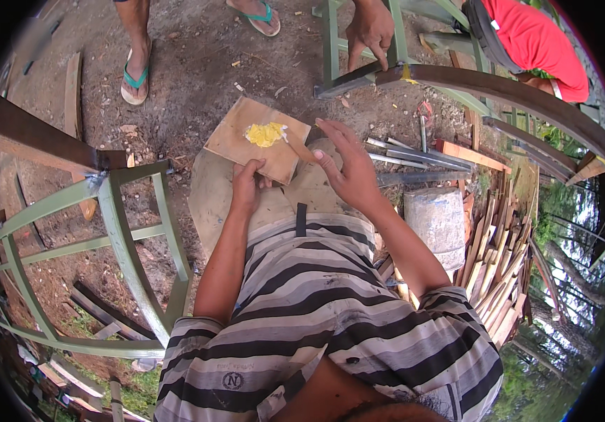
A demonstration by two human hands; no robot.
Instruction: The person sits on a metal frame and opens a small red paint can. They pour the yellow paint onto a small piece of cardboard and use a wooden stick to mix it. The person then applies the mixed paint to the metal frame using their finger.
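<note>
My left hand (247, 184) grips the lower edge of a flat brown board (228, 141), thumb on top. A lump of yellow putty (264, 134) is spread near the board's middle. In my right hand (350, 165) is a thin brown putty spreader (301, 146), held at the thumb with the other fingers stretched out. The spreader's tip, with some whitish putty on it, lies over the board's right part beside the yellow lump. Both hands are in front of my waist.
At left stands a green metal frame (123, 239) with a brown beam (35, 137). Ahead right, another person's hand (373, 32) points at a yellow-patched joint on a curved brown beam (499, 84). Sandalled feet (135, 74), a person in red (542, 46), a bucket (435, 221) and wood strips (496, 260) surround me.
</note>
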